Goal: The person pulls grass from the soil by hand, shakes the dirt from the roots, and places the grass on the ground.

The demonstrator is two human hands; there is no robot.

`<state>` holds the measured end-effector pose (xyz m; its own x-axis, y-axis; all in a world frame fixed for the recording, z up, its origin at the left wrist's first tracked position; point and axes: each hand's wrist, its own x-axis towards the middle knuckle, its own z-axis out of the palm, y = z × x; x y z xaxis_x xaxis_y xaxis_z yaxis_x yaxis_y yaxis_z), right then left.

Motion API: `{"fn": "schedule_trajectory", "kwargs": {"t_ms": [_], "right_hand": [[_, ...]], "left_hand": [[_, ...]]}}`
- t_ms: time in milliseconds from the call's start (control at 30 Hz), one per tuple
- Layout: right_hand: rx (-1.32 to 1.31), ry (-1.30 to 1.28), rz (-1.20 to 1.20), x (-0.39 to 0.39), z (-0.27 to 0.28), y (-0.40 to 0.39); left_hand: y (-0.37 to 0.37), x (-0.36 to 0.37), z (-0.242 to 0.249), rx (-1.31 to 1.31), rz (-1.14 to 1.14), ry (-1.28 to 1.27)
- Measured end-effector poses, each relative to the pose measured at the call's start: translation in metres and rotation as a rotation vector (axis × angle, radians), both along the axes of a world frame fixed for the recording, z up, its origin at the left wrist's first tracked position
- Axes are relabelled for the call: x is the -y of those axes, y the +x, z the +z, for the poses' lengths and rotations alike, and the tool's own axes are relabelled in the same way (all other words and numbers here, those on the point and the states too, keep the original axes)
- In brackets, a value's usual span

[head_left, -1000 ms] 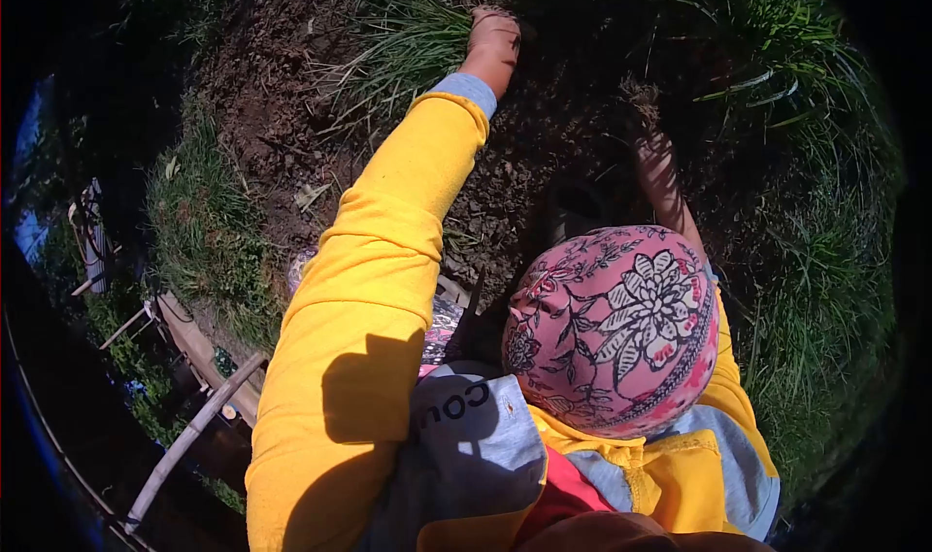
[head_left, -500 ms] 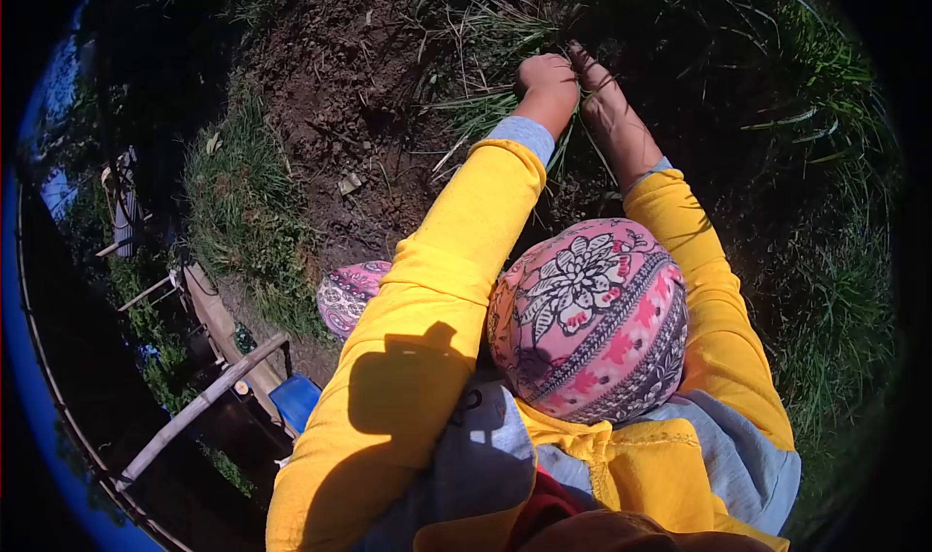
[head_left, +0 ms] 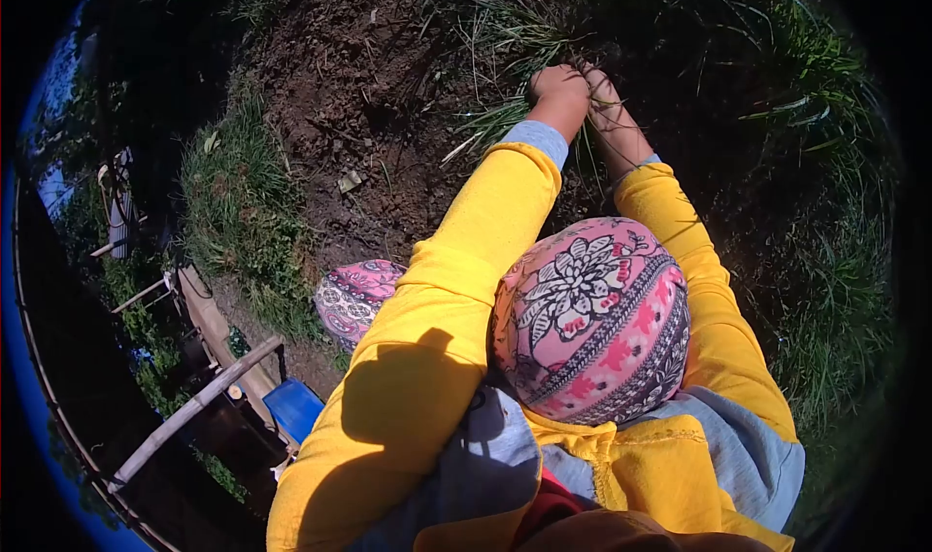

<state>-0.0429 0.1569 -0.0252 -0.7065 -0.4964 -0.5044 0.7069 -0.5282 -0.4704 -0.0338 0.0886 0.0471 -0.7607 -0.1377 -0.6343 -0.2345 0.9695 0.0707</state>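
My left hand (head_left: 560, 90) is closed in a fist at a clump of grass (head_left: 500, 115), with green blades coming out below and beside it. Right against it is my right hand (head_left: 609, 105), partly shaded, its fingers curled in toward the same blades and partly hidden behind the left hand. A few thin blades cross the right hand. Both hands are low, near the dark soil (head_left: 359, 96).
My knee in pink patterned cloth (head_left: 592, 319) rises between my yellow sleeves, the other knee (head_left: 354, 300) to the left. Grass (head_left: 243, 202) grows at left and taller grass (head_left: 825, 96) at right. A wooden pole (head_left: 194, 406) and a blue object (head_left: 293, 408) are lower left.
Both hands have drawn slightly back toward my body, staying together at the grass. The right hand's extended finger has curled in closer to the left hand.
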Motion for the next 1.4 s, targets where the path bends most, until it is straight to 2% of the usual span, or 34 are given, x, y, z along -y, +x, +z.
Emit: {"fn": "schedule_trajectory", "kwargs": {"t_ms": [67,133,267,300,400,433,533,633,733,767,867,900,967,1000,1033,1100,1167,1233,1267,1300,1333,1400], "right_hand": [[-0.001,0.006,0.010,-0.001,-0.002,0.001],[-0.004,0.014,0.020,-0.003,-0.002,0.001],[0.002,0.045,0.052,-0.005,0.000,0.003],[-0.005,0.056,0.061,-0.008,-0.001,0.004],[-0.064,0.071,0.051,-0.016,-0.004,0.011],[-0.097,0.075,0.006,-0.018,-0.006,0.016],[-0.073,0.080,0.033,-0.015,0.008,0.019],[-0.018,0.092,0.117,-0.013,0.012,0.013],[0.063,0.239,0.090,-0.008,0.022,0.008],[0.032,0.215,0.122,-0.011,0.016,0.007],[-0.171,0.324,0.000,-0.019,-0.014,0.012],[-0.051,0.245,-0.006,-0.019,0.030,0.020],[-0.081,0.230,0.041,-0.020,0.004,0.017],[-0.097,0.220,0.068,-0.019,0.000,0.014],[-0.067,0.187,0.104,-0.021,-0.003,0.012],[-0.566,0.499,0.148,-0.024,-0.024,0.001],[-0.412,0.554,0.276,-0.027,-0.020,-0.009],[-0.167,0.279,0.230,-0.034,0.000,-0.005],[-0.046,0.137,0.208,-0.034,0.007,0.001],[-0.153,0.134,0.188,-0.042,0.002,0.008],[-0.262,0.133,0.166,-0.045,-0.007,0.011],[-0.212,0.310,0.191,-0.042,0.054,0.063]], "left_hand": [[0.001,-0.001,0.003,0.041,0.030,-0.011],[0.004,0.006,-0.014,-0.013,-0.009,0.010],[0.008,0.007,0.001,-0.055,-0.001,0.017],[0.010,0.006,0.000,-0.071,-0.113,0.006],[0.020,-0.006,0.001,-0.173,0.292,0.261],[0.021,-0.006,0.001,-0.143,0.042,0.120],[0.024,-0.003,0.005,-0.181,-0.043,0.111],[0.026,0.005,-0.009,-0.200,-0.056,0.141],[0.017,0.003,-0.013,-0.060,0.093,0.073],[0.021,-0.002,0.004,-0.076,0.121,0.185],[0.024,-0.010,0.001,-0.166,0.065,0.105],[0.025,-0.008,-0.009,-0.220,0.058,0.114],[0.026,-0.007,-0.024,-0.242,0.045,0.101],[0.025,-0.007,-0.013,-0.253,0.042,0.092],[0.028,-0.006,-0.001,-0.221,0.075,0.213],[0.021,-0.005,-0.013,-0.160,-0.011,0.164],[0.013,-0.003,-0.029,-0.141,-0.072,0.110],[0.015,-0.016,-0.073,-0.258,0.213,0.375],[0.020,-0.015,-0.056,-0.251,0.178,0.343],[0.025,-0.015,-0.036,-0.244,0.142,0.312],[0.032,-0.025,0.018,-0.162,-0.068,0.124],[0.083,-0.020,0.022,-0.278,0.130,0.246]]}}
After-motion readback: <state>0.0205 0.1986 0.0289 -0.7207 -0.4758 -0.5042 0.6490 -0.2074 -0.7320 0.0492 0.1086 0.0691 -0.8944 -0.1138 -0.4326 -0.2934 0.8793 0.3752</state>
